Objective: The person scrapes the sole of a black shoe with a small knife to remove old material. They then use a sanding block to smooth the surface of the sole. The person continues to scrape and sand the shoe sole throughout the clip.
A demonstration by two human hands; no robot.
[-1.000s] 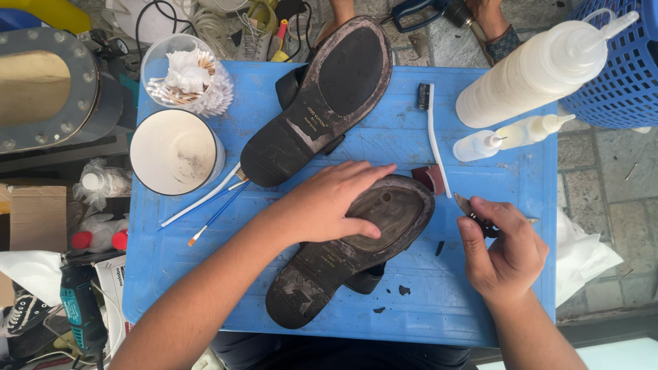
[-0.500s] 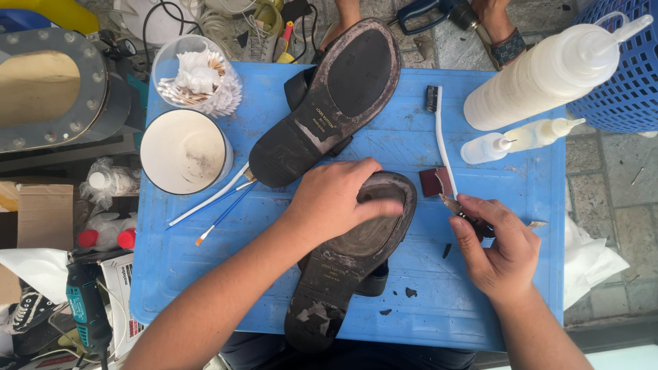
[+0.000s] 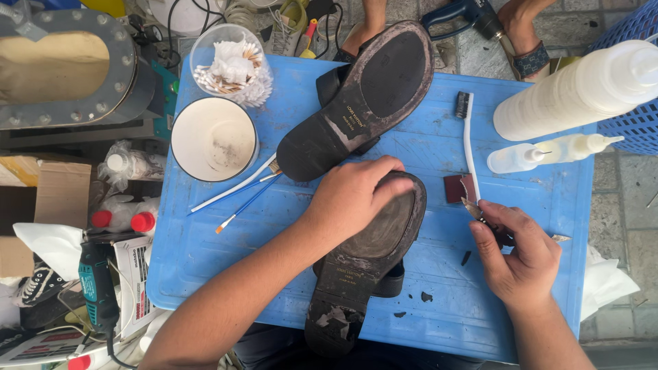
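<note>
Two dark sandals lie sole-up on a blue plastic tabletop (image 3: pixel 534 288). My left hand (image 3: pixel 353 195) presses on the front of the near sandal (image 3: pixel 360 264), whose worn sole shows flaking patches at the heel. The far sandal (image 3: pixel 356 103) lies untouched toward the back. My right hand (image 3: pixel 517 257) grips a small metal-tipped tool (image 3: pixel 473 209) with a dark handle, its tip close to a dark red block (image 3: pixel 458 188). Dark scraps (image 3: pixel 426 297) dot the surface near the sandal.
A white toothbrush (image 3: pixel 469 137), two thin paintbrushes (image 3: pixel 240 192), a white cup (image 3: pixel 214 139), a tub of cotton swabs (image 3: pixel 229 63), a large white squeeze bottle (image 3: pixel 582 85) and a small one (image 3: pixel 541 154) lie on the tabletop. A rotary tool (image 3: pixel 96 288) lies left below. Another person's feet (image 3: pixel 528 34) stand behind.
The near sandal has turned from lying nearly crosswise to pointing up and down, its heel now over the front edge. My left hand stayed on its front; my right hand shifted slightly.
</note>
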